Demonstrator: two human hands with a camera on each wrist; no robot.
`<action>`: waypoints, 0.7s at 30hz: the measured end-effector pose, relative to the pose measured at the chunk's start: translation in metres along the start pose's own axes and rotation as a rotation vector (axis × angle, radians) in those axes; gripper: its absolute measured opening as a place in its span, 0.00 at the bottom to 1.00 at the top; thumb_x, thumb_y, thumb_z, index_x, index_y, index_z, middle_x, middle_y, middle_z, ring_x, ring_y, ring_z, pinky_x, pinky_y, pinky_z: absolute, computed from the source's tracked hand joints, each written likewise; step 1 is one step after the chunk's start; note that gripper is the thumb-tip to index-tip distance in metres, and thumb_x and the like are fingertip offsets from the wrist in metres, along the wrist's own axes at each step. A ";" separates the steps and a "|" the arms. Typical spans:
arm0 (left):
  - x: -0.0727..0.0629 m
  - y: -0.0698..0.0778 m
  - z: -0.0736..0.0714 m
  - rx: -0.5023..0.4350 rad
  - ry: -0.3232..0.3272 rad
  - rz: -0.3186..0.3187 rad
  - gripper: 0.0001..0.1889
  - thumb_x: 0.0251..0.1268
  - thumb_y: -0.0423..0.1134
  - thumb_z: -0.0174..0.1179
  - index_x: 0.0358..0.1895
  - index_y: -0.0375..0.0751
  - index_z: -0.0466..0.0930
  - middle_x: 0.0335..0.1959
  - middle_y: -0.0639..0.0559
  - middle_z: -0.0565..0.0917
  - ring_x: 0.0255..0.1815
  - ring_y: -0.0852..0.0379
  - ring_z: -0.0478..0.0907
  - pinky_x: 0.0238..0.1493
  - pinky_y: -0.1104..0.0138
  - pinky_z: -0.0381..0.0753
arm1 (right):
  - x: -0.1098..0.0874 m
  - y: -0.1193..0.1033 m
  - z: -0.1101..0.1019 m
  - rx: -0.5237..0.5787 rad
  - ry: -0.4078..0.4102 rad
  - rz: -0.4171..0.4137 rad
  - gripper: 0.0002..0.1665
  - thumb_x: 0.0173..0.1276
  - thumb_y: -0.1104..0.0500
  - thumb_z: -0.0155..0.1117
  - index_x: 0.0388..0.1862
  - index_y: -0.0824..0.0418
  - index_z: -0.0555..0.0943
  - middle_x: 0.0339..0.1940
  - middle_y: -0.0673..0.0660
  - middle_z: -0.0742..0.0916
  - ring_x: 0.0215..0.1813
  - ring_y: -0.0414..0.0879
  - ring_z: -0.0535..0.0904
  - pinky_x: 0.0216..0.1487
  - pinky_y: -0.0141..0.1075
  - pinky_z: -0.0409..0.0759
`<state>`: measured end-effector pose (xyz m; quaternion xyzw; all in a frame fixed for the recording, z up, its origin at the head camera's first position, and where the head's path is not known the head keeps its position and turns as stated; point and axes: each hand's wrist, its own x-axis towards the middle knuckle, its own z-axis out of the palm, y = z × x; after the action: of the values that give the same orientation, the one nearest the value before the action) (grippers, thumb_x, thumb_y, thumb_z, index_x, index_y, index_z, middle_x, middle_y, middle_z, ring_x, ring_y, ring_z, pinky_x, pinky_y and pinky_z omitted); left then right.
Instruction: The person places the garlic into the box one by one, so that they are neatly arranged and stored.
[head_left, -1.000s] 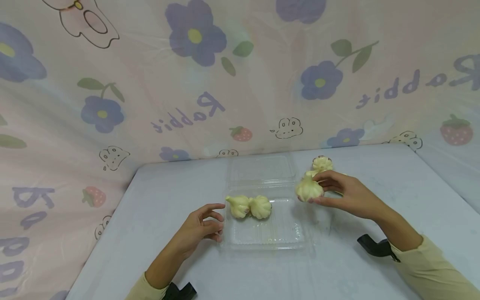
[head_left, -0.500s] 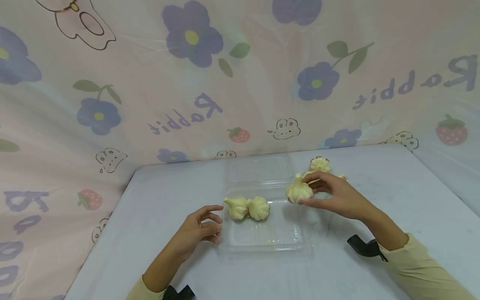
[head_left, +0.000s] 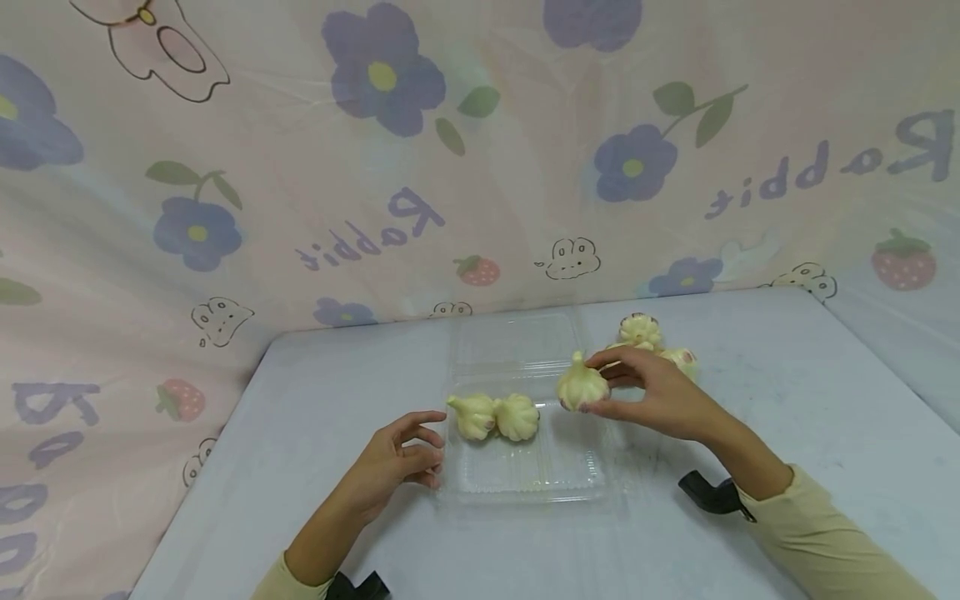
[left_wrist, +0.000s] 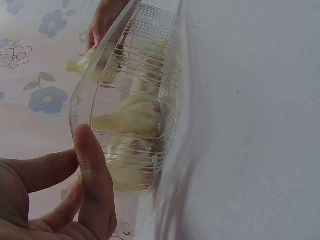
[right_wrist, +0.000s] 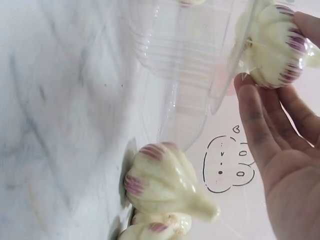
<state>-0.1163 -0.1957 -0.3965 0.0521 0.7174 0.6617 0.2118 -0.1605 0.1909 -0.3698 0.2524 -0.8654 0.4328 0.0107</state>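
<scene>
My right hand [head_left: 660, 396] pinches a pale garlic bulb [head_left: 582, 387] by its side, stem up, above the right part of a clear plastic clamshell box [head_left: 525, 497]. In the right wrist view that bulb [right_wrist: 275, 47] shows purple streaks, with fingertips on either side. Two more garlic bulbs [head_left: 495, 417] lie side by side in the box's back left. Beside the left wall is my left hand [head_left: 390, 462], its fingers loosely bent. In the left wrist view a fingertip [left_wrist: 87, 137] lies right at the box's rim [left_wrist: 80, 100], and nothing is lifted by this hand.
The box's clear lid [head_left: 517, 342] lies folded back towards the patterned cloth wall [head_left: 510, 167]. Several garlic bulbs [head_left: 640, 331] stand on the white table [head_left: 345, 367] to the right of the lid, partly behind my right hand.
My right hand has carried the garlic bulb leftwards, from beside the box to over its right part. My left hand has stayed at the box's left edge.
</scene>
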 end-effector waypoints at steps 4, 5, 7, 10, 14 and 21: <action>0.000 0.000 0.000 0.002 0.004 -0.001 0.32 0.66 0.29 0.62 0.73 0.34 0.62 0.46 0.47 0.74 0.35 0.58 0.80 0.36 0.68 0.88 | 0.002 -0.003 0.003 -0.016 -0.002 -0.014 0.30 0.58 0.48 0.77 0.59 0.48 0.78 0.57 0.46 0.83 0.55 0.40 0.83 0.58 0.30 0.82; 0.000 0.000 0.000 0.003 0.005 -0.001 0.32 0.66 0.29 0.62 0.73 0.34 0.62 0.46 0.47 0.74 0.35 0.58 0.80 0.36 0.68 0.88 | 0.002 -0.003 0.004 -0.022 -0.001 -0.016 0.30 0.58 0.48 0.77 0.59 0.48 0.78 0.57 0.46 0.83 0.55 0.40 0.83 0.58 0.30 0.83; 0.000 0.000 0.000 0.003 0.007 -0.001 0.32 0.66 0.29 0.62 0.72 0.34 0.62 0.46 0.47 0.74 0.35 0.58 0.80 0.36 0.68 0.88 | 0.002 -0.003 0.006 -0.030 0.000 -0.020 0.30 0.58 0.48 0.77 0.59 0.47 0.78 0.57 0.45 0.83 0.55 0.40 0.83 0.58 0.31 0.83; 0.000 0.000 0.000 0.002 0.008 -0.001 0.32 0.66 0.29 0.62 0.72 0.34 0.62 0.46 0.47 0.74 0.35 0.58 0.80 0.36 0.68 0.88 | 0.003 -0.003 0.009 -0.048 -0.001 -0.027 0.30 0.58 0.46 0.77 0.58 0.48 0.78 0.57 0.45 0.83 0.54 0.40 0.84 0.58 0.32 0.83; 0.000 -0.001 0.000 0.000 0.007 0.000 0.33 0.65 0.29 0.63 0.72 0.34 0.62 0.46 0.47 0.74 0.35 0.57 0.80 0.36 0.67 0.88 | 0.004 -0.002 0.013 -0.075 -0.004 -0.038 0.30 0.58 0.45 0.77 0.58 0.48 0.78 0.56 0.45 0.84 0.53 0.40 0.84 0.57 0.34 0.84; 0.000 -0.001 0.000 -0.002 0.004 0.003 0.34 0.64 0.31 0.64 0.72 0.34 0.63 0.46 0.47 0.74 0.35 0.58 0.80 0.36 0.67 0.88 | 0.005 -0.003 0.017 -0.137 0.011 -0.064 0.29 0.58 0.44 0.77 0.57 0.48 0.79 0.53 0.44 0.85 0.51 0.40 0.83 0.55 0.41 0.84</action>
<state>-0.1158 -0.1961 -0.3976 0.0519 0.7171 0.6627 0.2095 -0.1594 0.1742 -0.3770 0.2760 -0.8845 0.3732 0.0467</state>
